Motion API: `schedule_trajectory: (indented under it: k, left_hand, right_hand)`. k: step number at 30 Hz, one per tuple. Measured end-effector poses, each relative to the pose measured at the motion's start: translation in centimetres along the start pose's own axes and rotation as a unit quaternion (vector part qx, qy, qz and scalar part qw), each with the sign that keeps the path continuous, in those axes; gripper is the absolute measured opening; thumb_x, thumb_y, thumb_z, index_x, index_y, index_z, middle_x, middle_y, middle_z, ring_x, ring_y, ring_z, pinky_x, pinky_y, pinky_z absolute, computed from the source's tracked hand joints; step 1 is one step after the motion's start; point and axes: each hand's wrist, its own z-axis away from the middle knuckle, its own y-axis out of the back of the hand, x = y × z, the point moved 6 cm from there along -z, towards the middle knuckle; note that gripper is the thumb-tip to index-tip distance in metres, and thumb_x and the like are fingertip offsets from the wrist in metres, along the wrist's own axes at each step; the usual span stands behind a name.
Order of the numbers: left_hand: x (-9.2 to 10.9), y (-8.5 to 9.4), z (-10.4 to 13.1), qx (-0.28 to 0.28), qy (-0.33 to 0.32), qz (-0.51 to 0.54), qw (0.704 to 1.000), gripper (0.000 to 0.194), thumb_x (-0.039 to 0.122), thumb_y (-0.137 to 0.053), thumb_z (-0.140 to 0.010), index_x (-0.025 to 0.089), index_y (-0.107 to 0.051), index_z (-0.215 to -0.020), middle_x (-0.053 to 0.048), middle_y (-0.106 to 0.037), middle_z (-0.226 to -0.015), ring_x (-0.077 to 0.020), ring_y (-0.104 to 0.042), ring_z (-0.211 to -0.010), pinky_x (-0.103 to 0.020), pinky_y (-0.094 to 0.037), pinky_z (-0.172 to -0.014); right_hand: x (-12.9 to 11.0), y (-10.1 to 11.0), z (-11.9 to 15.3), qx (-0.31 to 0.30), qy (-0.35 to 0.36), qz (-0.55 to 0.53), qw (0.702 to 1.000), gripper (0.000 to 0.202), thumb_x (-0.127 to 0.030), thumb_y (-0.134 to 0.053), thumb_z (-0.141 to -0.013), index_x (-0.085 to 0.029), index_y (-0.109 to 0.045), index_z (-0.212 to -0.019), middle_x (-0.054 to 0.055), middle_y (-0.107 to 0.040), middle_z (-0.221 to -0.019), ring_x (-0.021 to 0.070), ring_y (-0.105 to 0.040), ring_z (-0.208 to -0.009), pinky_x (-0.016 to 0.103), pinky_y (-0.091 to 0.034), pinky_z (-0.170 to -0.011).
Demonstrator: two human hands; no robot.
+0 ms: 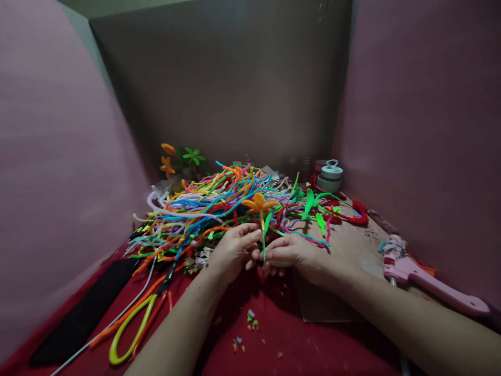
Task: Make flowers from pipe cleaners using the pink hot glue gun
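Between my hands stands an orange pipe cleaner flower on a thin upright green stem, with a green leaf against it. My left hand pinches the stem just below the petals. Lower down, the fingers of my right hand close on the green stem. What else lies behind the right fingers is partly hidden. A big heap of colourful pipe cleaners spreads right behind both hands. Loose green leaf pieces rest on its right side.
Yellow-handled scissors and a black strip lie at the left. A pink glue gun sits at the right, with a pale blue-green lidded container farther back. Tiny clippings dot the red cloth. Walls enclose three sides.
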Motion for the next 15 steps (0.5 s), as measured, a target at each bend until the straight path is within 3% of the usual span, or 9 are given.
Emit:
schedule_trajectory:
  k: [4,7,10,12,15]
  left_hand:
    - [1.9,1.0,3.1,0.078,-0.011,-0.131,0.988,0.024,0.029,-0.062,-0.073,0.014,-0.059,-0.091,-0.005,-0.063,-0.081,-0.0054,-0.045,-0.041,-0.016,-0.029,-0.034]
    - [3.9,3.1,7.5,0.143,-0.070,-0.296,0.942,0.016,0.028,-0.061,-0.075,0.016,-0.066,-0.084,-0.003,-0.064,-0.071,-0.0117,-0.054,-0.056,-0.020,-0.041,-0.052]
    - [4.9,7.0,12.2,0.256,-0.111,-0.428,0.860,0.017,0.030,-0.065,-0.070,0.019,-0.068,-0.083,-0.005,-0.068,-0.082,-0.0191,-0.059,-0.075,-0.024,-0.042,-0.068]
    - [4.3,9.9,14.2,0.301,-0.061,-0.523,0.795,0.017,0.032,-0.062,-0.071,0.020,-0.066,-0.084,-0.006,-0.068,-0.087,-0.0223,-0.060,-0.079,-0.027,-0.041,-0.072]
    - [2.1,13.3,15.6,0.290,0.076,-0.678,0.671,0.022,0.035,-0.049,-0.079,0.018,-0.060,-0.086,-0.009,-0.065,-0.086,-0.0266,-0.060,-0.079,-0.032,-0.041,-0.065]
  right_hand:
    - [-0.5,-0.3,0.4,-0.010,0.020,0.039,0.999,0.015,-0.026,-0.059,-0.070,-0.012,-0.065,-0.067,0.002,-0.062,-0.061,0.0087,-0.050,-0.052,0.022,-0.038,-0.052]
    - [-0.7,-0.5,0.6,-0.018,0.018,0.067,0.997,0.015,-0.025,-0.058,-0.070,-0.013,-0.063,-0.064,0.001,-0.059,-0.059,0.0083,-0.047,-0.051,0.022,-0.037,-0.053]
    - [-0.6,-0.7,0.6,-0.023,0.022,0.079,0.996,0.018,-0.027,-0.056,-0.073,-0.013,-0.061,-0.063,0.001,-0.059,-0.060,0.0083,-0.047,-0.051,0.022,-0.037,-0.052]
    - [-0.6,-0.8,0.6,-0.018,0.025,0.085,0.996,0.024,-0.033,-0.054,-0.076,-0.013,-0.061,-0.064,0.002,-0.060,-0.062,0.0087,-0.048,-0.051,0.022,-0.037,-0.053]
    - [-0.5,-0.7,0.7,0.005,0.019,0.098,0.995,0.033,-0.041,-0.049,-0.079,-0.013,-0.060,-0.066,0.003,-0.060,-0.062,0.0095,-0.048,-0.051,0.023,-0.038,-0.053]
